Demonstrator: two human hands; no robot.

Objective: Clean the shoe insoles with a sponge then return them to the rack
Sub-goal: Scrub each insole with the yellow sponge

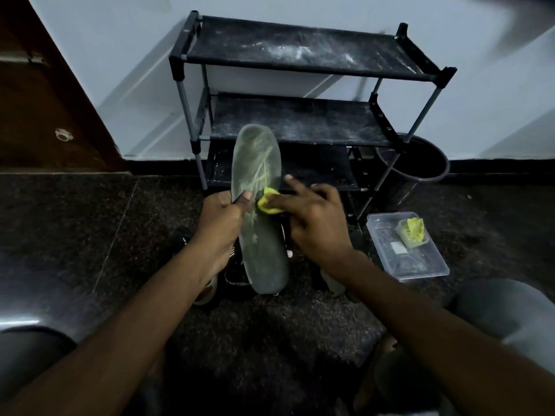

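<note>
A grey insole (259, 181) with pale yellowish streaks stands lengthwise in front of me, toe end pointing up toward the rack. My left hand (220, 219) grips its left edge at the middle, thumb on top. My right hand (312, 220) presses a small yellow sponge (268, 202) against the insole's right side, index finger stretched out. The black three-shelf shoe rack (300, 49) stands against the wall behind, its shelves dusty and bare.
A clear plastic tub (420, 265) with a second yellow sponge piece (412, 232) lies on the dark floor at right. A black round bin (420, 157) stands beside the rack. Dark shoes (237, 279) sit under the insole. A brown door (39, 94) is at left.
</note>
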